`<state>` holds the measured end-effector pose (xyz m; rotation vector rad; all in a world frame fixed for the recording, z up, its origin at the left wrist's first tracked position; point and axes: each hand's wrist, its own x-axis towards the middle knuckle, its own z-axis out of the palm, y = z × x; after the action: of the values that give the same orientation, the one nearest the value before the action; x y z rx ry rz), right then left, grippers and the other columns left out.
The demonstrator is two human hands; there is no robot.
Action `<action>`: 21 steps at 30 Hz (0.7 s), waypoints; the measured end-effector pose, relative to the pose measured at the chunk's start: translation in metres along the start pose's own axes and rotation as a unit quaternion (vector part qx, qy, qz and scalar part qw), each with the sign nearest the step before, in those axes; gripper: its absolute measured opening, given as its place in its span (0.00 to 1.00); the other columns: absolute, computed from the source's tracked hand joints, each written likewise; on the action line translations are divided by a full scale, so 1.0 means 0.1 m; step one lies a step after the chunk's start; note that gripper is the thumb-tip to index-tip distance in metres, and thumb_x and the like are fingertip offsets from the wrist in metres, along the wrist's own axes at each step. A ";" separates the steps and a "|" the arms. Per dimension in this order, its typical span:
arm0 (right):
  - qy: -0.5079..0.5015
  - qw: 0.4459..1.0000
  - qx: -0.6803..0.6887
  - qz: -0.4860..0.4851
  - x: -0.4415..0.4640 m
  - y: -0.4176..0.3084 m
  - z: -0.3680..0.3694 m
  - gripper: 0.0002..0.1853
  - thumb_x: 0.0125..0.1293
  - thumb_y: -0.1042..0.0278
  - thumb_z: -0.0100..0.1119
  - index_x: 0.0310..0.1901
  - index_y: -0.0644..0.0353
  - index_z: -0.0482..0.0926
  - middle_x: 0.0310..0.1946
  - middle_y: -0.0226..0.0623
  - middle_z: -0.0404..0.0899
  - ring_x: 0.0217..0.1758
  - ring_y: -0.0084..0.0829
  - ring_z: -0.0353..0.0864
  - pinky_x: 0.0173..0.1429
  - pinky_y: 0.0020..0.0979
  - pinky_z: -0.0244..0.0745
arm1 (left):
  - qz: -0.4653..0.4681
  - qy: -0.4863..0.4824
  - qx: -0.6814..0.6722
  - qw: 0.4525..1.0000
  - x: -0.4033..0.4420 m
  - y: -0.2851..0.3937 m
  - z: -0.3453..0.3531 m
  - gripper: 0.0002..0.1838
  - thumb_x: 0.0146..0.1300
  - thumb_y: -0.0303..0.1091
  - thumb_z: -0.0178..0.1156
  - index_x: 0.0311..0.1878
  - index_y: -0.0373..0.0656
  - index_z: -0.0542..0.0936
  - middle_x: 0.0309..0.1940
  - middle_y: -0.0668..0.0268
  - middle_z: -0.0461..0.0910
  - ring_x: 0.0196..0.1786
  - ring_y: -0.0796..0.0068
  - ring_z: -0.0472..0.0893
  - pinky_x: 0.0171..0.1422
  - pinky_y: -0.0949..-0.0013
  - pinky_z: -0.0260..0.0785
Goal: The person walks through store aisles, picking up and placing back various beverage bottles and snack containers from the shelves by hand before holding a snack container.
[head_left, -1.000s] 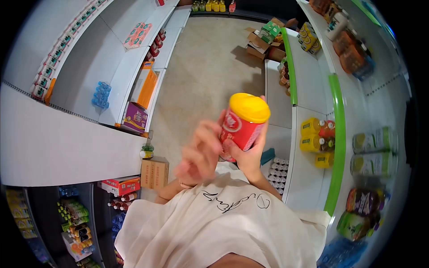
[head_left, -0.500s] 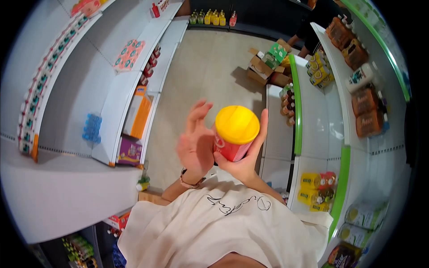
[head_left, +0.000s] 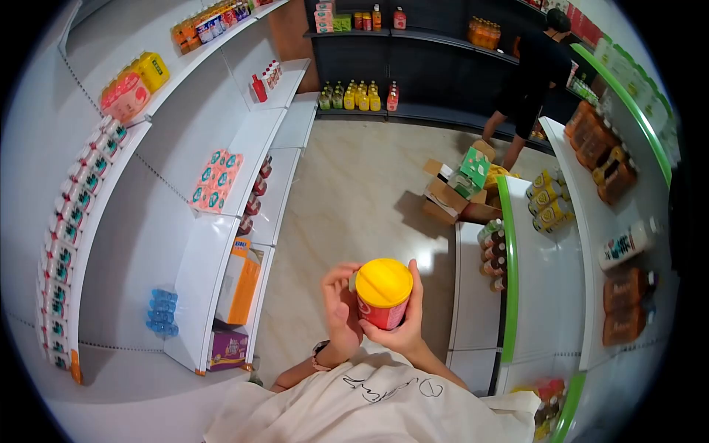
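Note:
A red canister with a yellow plastic lid stands upright in front of my shirt. Around its right side and front, my right hand is closed, thumb across the lower front and fingers up along the far right. My left hand is beside the canister on the left, fingers loosely curved and thumb apart. Its fingertips come close to the lid's left edge; whether they touch it is hard to tell. A band circles the left wrist.
White shelves on the left hold pink tissue packs, bottles and an orange box. Green-edged shelves with drinks line the right. Opened cardboard boxes lie on the floor ahead. A person in black stands by the dark back shelves.
The view has tilted up, showing more of the back shelves and the person. My left hand has moved in closer to the canister, its fingers less spread. My right hand keeps its hold.

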<state>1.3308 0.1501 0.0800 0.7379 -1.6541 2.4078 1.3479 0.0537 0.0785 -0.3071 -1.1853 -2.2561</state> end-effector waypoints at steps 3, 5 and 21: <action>-0.024 0.990 -0.130 -0.055 0.51 0.47 -0.19 0.55 0.40 0.71 0.75 0.68 0.69 0.49 0.51 0.46 0.74 0.56 0.36 0.75 0.61 0.34 0.66 | -0.108 0.015 0.058 0.992 0.66 -0.19 0.01 0.31 0.66 0.55 0.41 0.59 0.36 0.65 0.60 0.57 0.63 0.64 0.67 0.63 0.67 0.66 0.53; -0.072 0.986 -0.122 -0.083 0.97 0.69 -0.28 0.55 0.40 0.71 0.76 0.68 0.69 0.49 0.51 0.46 0.74 0.55 0.35 0.76 0.60 0.33 0.68 | -0.100 -0.034 0.098 0.990 1.05 -0.48 -0.12 0.33 0.66 0.55 0.40 0.62 0.35 0.62 0.62 0.57 0.62 0.64 0.68 0.64 0.68 0.66 0.53; -0.061 0.990 -0.125 -0.039 4.30 1.78 -0.95 0.51 0.44 0.76 0.72 0.68 0.66 0.48 0.56 0.48 0.68 0.59 0.37 0.71 0.63 0.35 0.65 | -0.150 -0.040 0.037 0.987 4.25 -2.20 0.00 0.35 0.66 0.58 0.40 0.62 0.35 0.61 0.58 0.55 0.67 0.60 0.67 0.70 0.65 0.66 0.60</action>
<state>0.8593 0.0950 0.1018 0.9010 -1.8898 2.0897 0.8744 -0.0076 0.1177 -0.2018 -1.4361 -2.4654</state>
